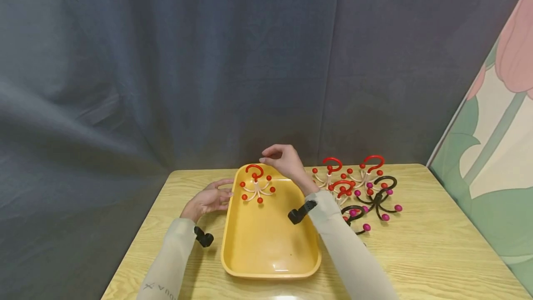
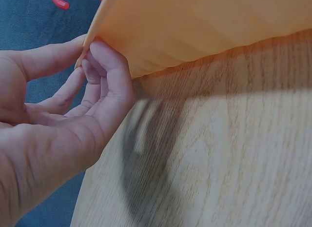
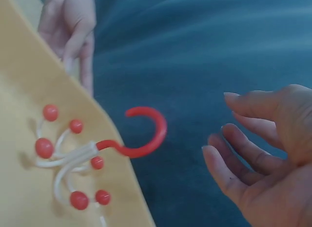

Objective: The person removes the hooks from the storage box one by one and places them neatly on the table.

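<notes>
A yellow plastic tray (image 1: 270,240) lies lengthwise on the table. Its left rim is pinched by my left hand (image 1: 211,199); the left wrist view shows thumb and fingers on the tray's edge (image 2: 100,22). Inside the tray's far end stands a hook hanger (image 1: 257,190) with a red hook, white curved arms and red ball tips. My right hand (image 1: 287,161) hovers above the far right of the tray, holding nothing. In the right wrist view the fingers of that hand (image 3: 273,158) are loosely bent, apart from the hanger's red hook (image 3: 158,134).
Right of the tray several more hangers stand close together: red-and-white ones (image 1: 366,177) behind, black ones with magenta balls (image 1: 378,199) in front. A dark curtain (image 1: 250,68) hangs behind the wooden table (image 1: 429,244). A flower-patterned panel (image 1: 495,152) borders the right side.
</notes>
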A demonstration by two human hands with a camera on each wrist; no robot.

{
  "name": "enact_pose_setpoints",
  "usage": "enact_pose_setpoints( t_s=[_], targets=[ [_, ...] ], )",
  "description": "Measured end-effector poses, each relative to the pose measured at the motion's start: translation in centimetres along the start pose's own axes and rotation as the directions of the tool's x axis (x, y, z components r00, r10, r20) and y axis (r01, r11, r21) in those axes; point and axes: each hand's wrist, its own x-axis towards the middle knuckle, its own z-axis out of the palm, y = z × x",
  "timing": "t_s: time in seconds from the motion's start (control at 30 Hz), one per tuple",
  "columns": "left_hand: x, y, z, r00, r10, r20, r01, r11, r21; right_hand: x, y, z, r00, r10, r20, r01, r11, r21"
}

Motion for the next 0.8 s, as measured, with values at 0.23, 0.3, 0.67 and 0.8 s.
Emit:
enact_pose_setpoints(
  t_s=[0.23, 0.3, 0.67, 0.8],
  targets=[
    [0.1, -0.3, 0.1, 1.0, -0.004, -0.01, 0.004, 1.0, -0.019, 1.0, 1.5, 1.8, 0.996, 0.084, -0.013, -0.085, 0.995, -0.061],
    [0.1, -0.3, 0.1, 1.0, -0.003, -0.015, 0.003, 1.0, -0.02, 1.2, 1.9, 2.2, 0.996, 0.087, -0.009, -0.088, 0.994, -0.068],
    [0.1, -0.1, 0.0, 1.0, 0.0, -0.019, 0.0, 1.0, -0.011, 2.1, 4.0, 4.1, 0.992, 0.118, 0.039, -0.117, 0.992, -0.037],
    [0.0, -0.1, -0.1, 1.0, 0.009, -0.011, -0.009, 1.0, -0.001, 2.3, 4.2, 4.7, 0.992, 0.118, 0.037, -0.117, 0.993, -0.018]
  ],
)
